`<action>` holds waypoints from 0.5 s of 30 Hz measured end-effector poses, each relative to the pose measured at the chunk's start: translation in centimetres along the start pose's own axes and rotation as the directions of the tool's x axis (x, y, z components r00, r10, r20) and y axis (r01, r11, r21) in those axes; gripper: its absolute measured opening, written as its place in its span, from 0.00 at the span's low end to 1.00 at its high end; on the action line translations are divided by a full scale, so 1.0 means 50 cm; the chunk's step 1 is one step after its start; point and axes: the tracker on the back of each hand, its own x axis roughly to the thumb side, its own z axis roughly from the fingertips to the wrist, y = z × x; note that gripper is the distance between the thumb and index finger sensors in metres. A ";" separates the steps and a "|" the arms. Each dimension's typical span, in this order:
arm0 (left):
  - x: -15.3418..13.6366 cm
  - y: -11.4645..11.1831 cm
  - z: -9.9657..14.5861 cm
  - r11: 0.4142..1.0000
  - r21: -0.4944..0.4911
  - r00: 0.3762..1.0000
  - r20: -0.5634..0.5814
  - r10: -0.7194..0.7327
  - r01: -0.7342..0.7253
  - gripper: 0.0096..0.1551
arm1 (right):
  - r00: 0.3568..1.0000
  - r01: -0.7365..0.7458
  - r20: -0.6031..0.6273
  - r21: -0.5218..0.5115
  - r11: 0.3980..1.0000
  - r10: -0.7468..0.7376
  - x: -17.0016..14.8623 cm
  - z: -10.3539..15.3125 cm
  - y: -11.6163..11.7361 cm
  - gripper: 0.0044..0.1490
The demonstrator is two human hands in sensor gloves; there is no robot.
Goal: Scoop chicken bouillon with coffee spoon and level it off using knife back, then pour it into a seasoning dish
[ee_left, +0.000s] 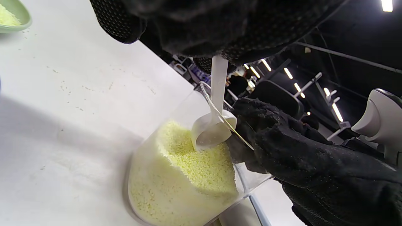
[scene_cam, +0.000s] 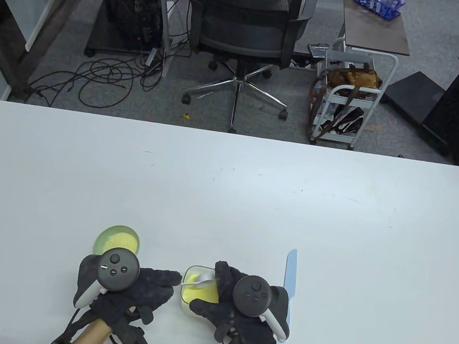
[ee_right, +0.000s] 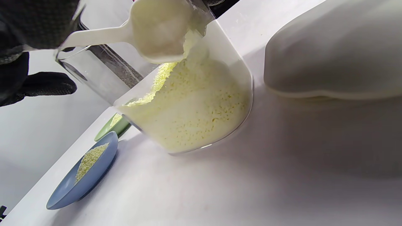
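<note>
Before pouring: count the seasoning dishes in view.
2. The green dish sits beyond the left hand; the blue dish, beside it, is hidden under that hand in the table view.

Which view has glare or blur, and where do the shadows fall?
Table view: sharp, soft glare on the table at right. Left wrist view: ceiling lights flare; the left hand close up is soft. Right wrist view: the white lid is blurred, with a shadow below it.

Clear glossy plastic container (ee_left: 150, 175) that held coarse, matt yellow granules (ee_left: 194, 163), smooth white plastic spoon (ee_left: 213, 125), black knitted gloves with a dotted grip texture (ee_left: 314, 163), smooth matt white table (scene_cam: 227, 188).
</note>
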 end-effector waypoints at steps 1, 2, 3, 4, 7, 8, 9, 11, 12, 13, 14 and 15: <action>0.004 0.002 -0.002 1.000 -0.003 1.000 0.001 -0.021 0.021 0.22 | 1.000 0.003 0.000 0.001 1.000 -0.003 0.000 0.000 0.000 0.62; 0.009 0.004 -0.005 0.999 -0.007 0.999 0.001 -0.044 0.044 0.22 | 1.000 0.005 0.001 0.002 1.000 -0.005 0.000 0.000 0.000 0.63; 0.019 0.008 -0.011 0.996 -0.015 0.997 0.000 -0.083 0.083 0.22 | 1.000 0.007 0.002 0.002 1.000 -0.007 -0.001 0.000 0.000 0.63; 0.033 0.010 -0.019 0.990 -0.049 0.991 -0.002 -0.134 0.134 0.22 | 1.000 0.008 0.005 0.003 1.000 -0.008 0.000 -0.001 0.001 0.63; 0.062 0.014 -0.037 0.970 -0.117 0.976 -0.019 -0.217 0.214 0.21 | 1.000 0.013 0.004 -0.001 1.000 -0.013 -0.001 0.000 0.001 0.62; 0.067 0.014 -0.042 0.967 -0.132 0.975 -0.024 -0.222 0.217 0.21 | 1.000 0.016 0.004 -0.001 1.000 -0.016 -0.002 0.000 0.001 0.62; 0.073 0.014 -0.048 0.960 -0.172 0.973 -0.028 -0.227 0.219 0.21 | 1.000 0.021 0.004 -0.002 1.000 -0.021 -0.003 0.000 0.001 0.62; 0.077 0.010 -0.058 0.947 -0.231 0.969 -0.052 -0.242 0.224 0.21 | 1.000 0.028 0.006 0.003 1.000 -0.028 -0.003 -0.001 0.002 0.62; 0.075 0.009 -0.062 0.950 -0.243 0.976 -0.049 -0.213 0.195 0.21 | 1.000 0.029 0.005 0.002 1.000 -0.029 -0.004 0.000 0.002 0.62; 0.073 0.007 -0.065 0.951 -0.251 0.977 -0.064 -0.205 0.183 0.21 | 1.000 0.030 0.006 0.004 1.000 -0.030 -0.004 0.000 0.002 0.62; 0.069 0.007 -0.068 0.948 -0.270 0.980 -0.058 -0.189 0.167 0.22 | 0.999 0.032 0.006 0.005 0.999 -0.032 -0.004 0.000 0.002 0.62; 0.066 0.008 -0.069 0.948 -0.280 0.983 -0.069 -0.173 0.147 0.22 | 0.999 0.034 0.005 0.005 0.999 -0.034 -0.005 -0.001 0.001 0.62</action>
